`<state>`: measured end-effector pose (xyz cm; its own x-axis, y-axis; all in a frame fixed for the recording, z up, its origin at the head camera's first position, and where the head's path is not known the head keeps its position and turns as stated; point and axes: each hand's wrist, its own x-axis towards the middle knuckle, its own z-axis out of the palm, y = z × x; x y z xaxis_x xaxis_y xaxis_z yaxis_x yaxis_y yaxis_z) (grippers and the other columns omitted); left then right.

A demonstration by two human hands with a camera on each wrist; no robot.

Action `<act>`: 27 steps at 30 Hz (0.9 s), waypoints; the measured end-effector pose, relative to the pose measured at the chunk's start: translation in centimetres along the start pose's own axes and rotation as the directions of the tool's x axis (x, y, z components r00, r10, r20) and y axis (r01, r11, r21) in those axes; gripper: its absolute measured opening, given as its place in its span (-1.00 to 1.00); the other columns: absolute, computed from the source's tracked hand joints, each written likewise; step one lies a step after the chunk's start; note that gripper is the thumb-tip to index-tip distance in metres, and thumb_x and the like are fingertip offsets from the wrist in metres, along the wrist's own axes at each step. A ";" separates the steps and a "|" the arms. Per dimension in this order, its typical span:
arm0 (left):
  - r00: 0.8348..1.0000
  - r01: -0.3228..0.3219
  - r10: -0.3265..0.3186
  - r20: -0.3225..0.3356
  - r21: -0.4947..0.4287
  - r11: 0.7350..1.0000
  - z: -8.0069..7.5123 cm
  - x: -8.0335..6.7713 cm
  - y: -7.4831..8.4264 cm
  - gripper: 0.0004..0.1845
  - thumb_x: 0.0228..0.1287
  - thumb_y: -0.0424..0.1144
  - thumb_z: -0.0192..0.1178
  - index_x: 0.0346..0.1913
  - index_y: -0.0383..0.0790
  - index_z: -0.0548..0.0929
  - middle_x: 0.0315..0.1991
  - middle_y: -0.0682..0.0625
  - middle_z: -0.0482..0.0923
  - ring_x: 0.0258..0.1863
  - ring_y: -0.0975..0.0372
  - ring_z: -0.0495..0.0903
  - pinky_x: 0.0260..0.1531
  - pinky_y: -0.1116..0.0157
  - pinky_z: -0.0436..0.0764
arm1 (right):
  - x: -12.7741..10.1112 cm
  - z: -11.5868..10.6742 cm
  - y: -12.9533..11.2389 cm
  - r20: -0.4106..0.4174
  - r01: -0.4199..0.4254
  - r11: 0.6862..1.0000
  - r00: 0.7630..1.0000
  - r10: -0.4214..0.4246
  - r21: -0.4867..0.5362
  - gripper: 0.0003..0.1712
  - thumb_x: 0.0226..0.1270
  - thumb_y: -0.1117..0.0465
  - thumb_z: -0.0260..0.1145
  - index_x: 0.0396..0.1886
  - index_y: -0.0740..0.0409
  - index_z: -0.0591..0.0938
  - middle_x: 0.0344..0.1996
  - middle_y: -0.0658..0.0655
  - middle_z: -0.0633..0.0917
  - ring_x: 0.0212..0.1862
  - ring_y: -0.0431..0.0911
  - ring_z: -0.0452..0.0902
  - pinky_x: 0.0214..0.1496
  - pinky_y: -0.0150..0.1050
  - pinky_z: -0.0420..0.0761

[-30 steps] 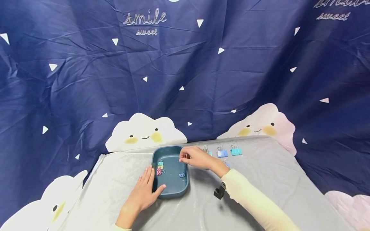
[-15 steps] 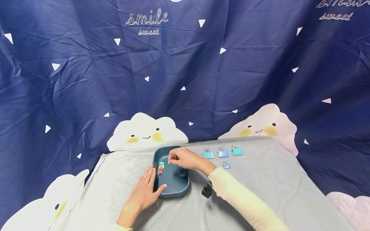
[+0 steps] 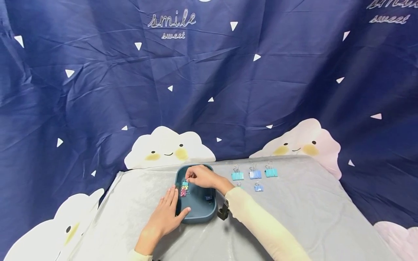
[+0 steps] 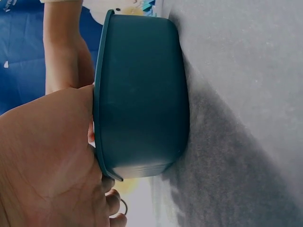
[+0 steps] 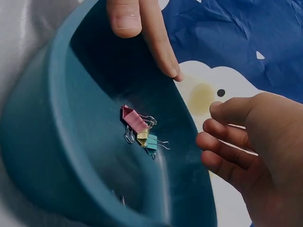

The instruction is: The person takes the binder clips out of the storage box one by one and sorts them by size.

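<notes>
A dark teal plastic bin (image 3: 198, 219) stands on the cloth. Inside it, near its left wall, a pink binder clip (image 5: 134, 118), a small yellow binder clip (image 5: 142, 136) and a turquoise binder clip (image 5: 151, 143) lie close together. A small blue binder clip (image 3: 208, 198) is on the right of the bin floor. My left hand (image 3: 166, 214) rests on the bin's left rim, fingers straight and thumb over the near corner. My right hand (image 3: 203, 176) hovers over the bin's far part by the turquoise clip, fingers loosely bent; the right wrist view shows nothing between them.
Right of the bin, on the grey cloth (image 3: 294, 210), sit a turquoise clip (image 3: 237, 176), a blue clip (image 3: 255, 174) and another turquoise clip (image 3: 271, 172) in a row. In front are a small blue clip (image 3: 258, 188) and a partly hidden small clip (image 3: 239, 185). A navy curtain (image 3: 209, 79) hangs behind.
My right hand has moved left from the bin's right rim to above the clips at its left, uncovering the clips on the cloth. The left hand stays on the rim.
</notes>
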<state>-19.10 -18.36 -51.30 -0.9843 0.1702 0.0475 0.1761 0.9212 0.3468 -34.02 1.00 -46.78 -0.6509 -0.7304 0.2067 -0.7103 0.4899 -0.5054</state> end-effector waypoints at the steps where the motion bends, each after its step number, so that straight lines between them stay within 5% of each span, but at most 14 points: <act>1: 1.000 -0.001 0.001 0.002 0.001 1.000 0.0 0.0 0.1 0.00 0.57 0.30 0.08 0.70 -0.39 0.07 0.75 -0.27 -0.07 0.74 -0.15 -0.05 0.66 -0.23 0.12 | 0.1 0.1 0.1 0.003 -0.005 1.000 1.000 0.005 -0.004 -0.91 0.54 0.21 0.37 -0.10 0.04 0.78 -0.19 -0.05 0.82 -0.17 -0.26 0.68 -0.08 -0.35 0.68; 12: 1.000 0.003 -0.003 0.008 0.003 1.000 -0.2 0.2 0.3 0.00 0.57 0.29 0.09 0.70 -0.39 0.07 0.75 -0.26 -0.08 0.75 -0.14 -0.07 0.67 -0.23 0.11 | 1.6 1.6 -0.4 0.094 -0.034 0.998 0.995 0.039 -0.053 -0.88 0.53 0.26 0.36 -0.09 0.13 0.79 -0.24 -0.03 0.81 -0.19 -0.25 0.66 -0.04 -0.32 0.69; 27: 0.999 -0.040 0.039 -0.033 -0.042 0.998 0.2 0.0 -0.3 0.00 0.57 0.28 0.11 0.68 -0.45 0.10 0.72 -0.35 -0.02 0.71 -0.23 0.01 0.62 -0.31 0.12 | 2.2 4.0 -1.4 0.202 -0.106 0.964 0.967 0.157 -0.243 -0.83 0.51 0.20 0.41 0.02 0.05 0.75 -0.21 -0.04 0.77 -0.20 -0.25 0.63 -0.07 -0.31 0.68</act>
<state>-19.20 -18.58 -51.64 -0.9766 0.1942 0.0920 0.2147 0.8980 0.3840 -33.40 -3.12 -48.97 -0.6870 -0.7250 -0.0486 -0.6807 0.6656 -0.3059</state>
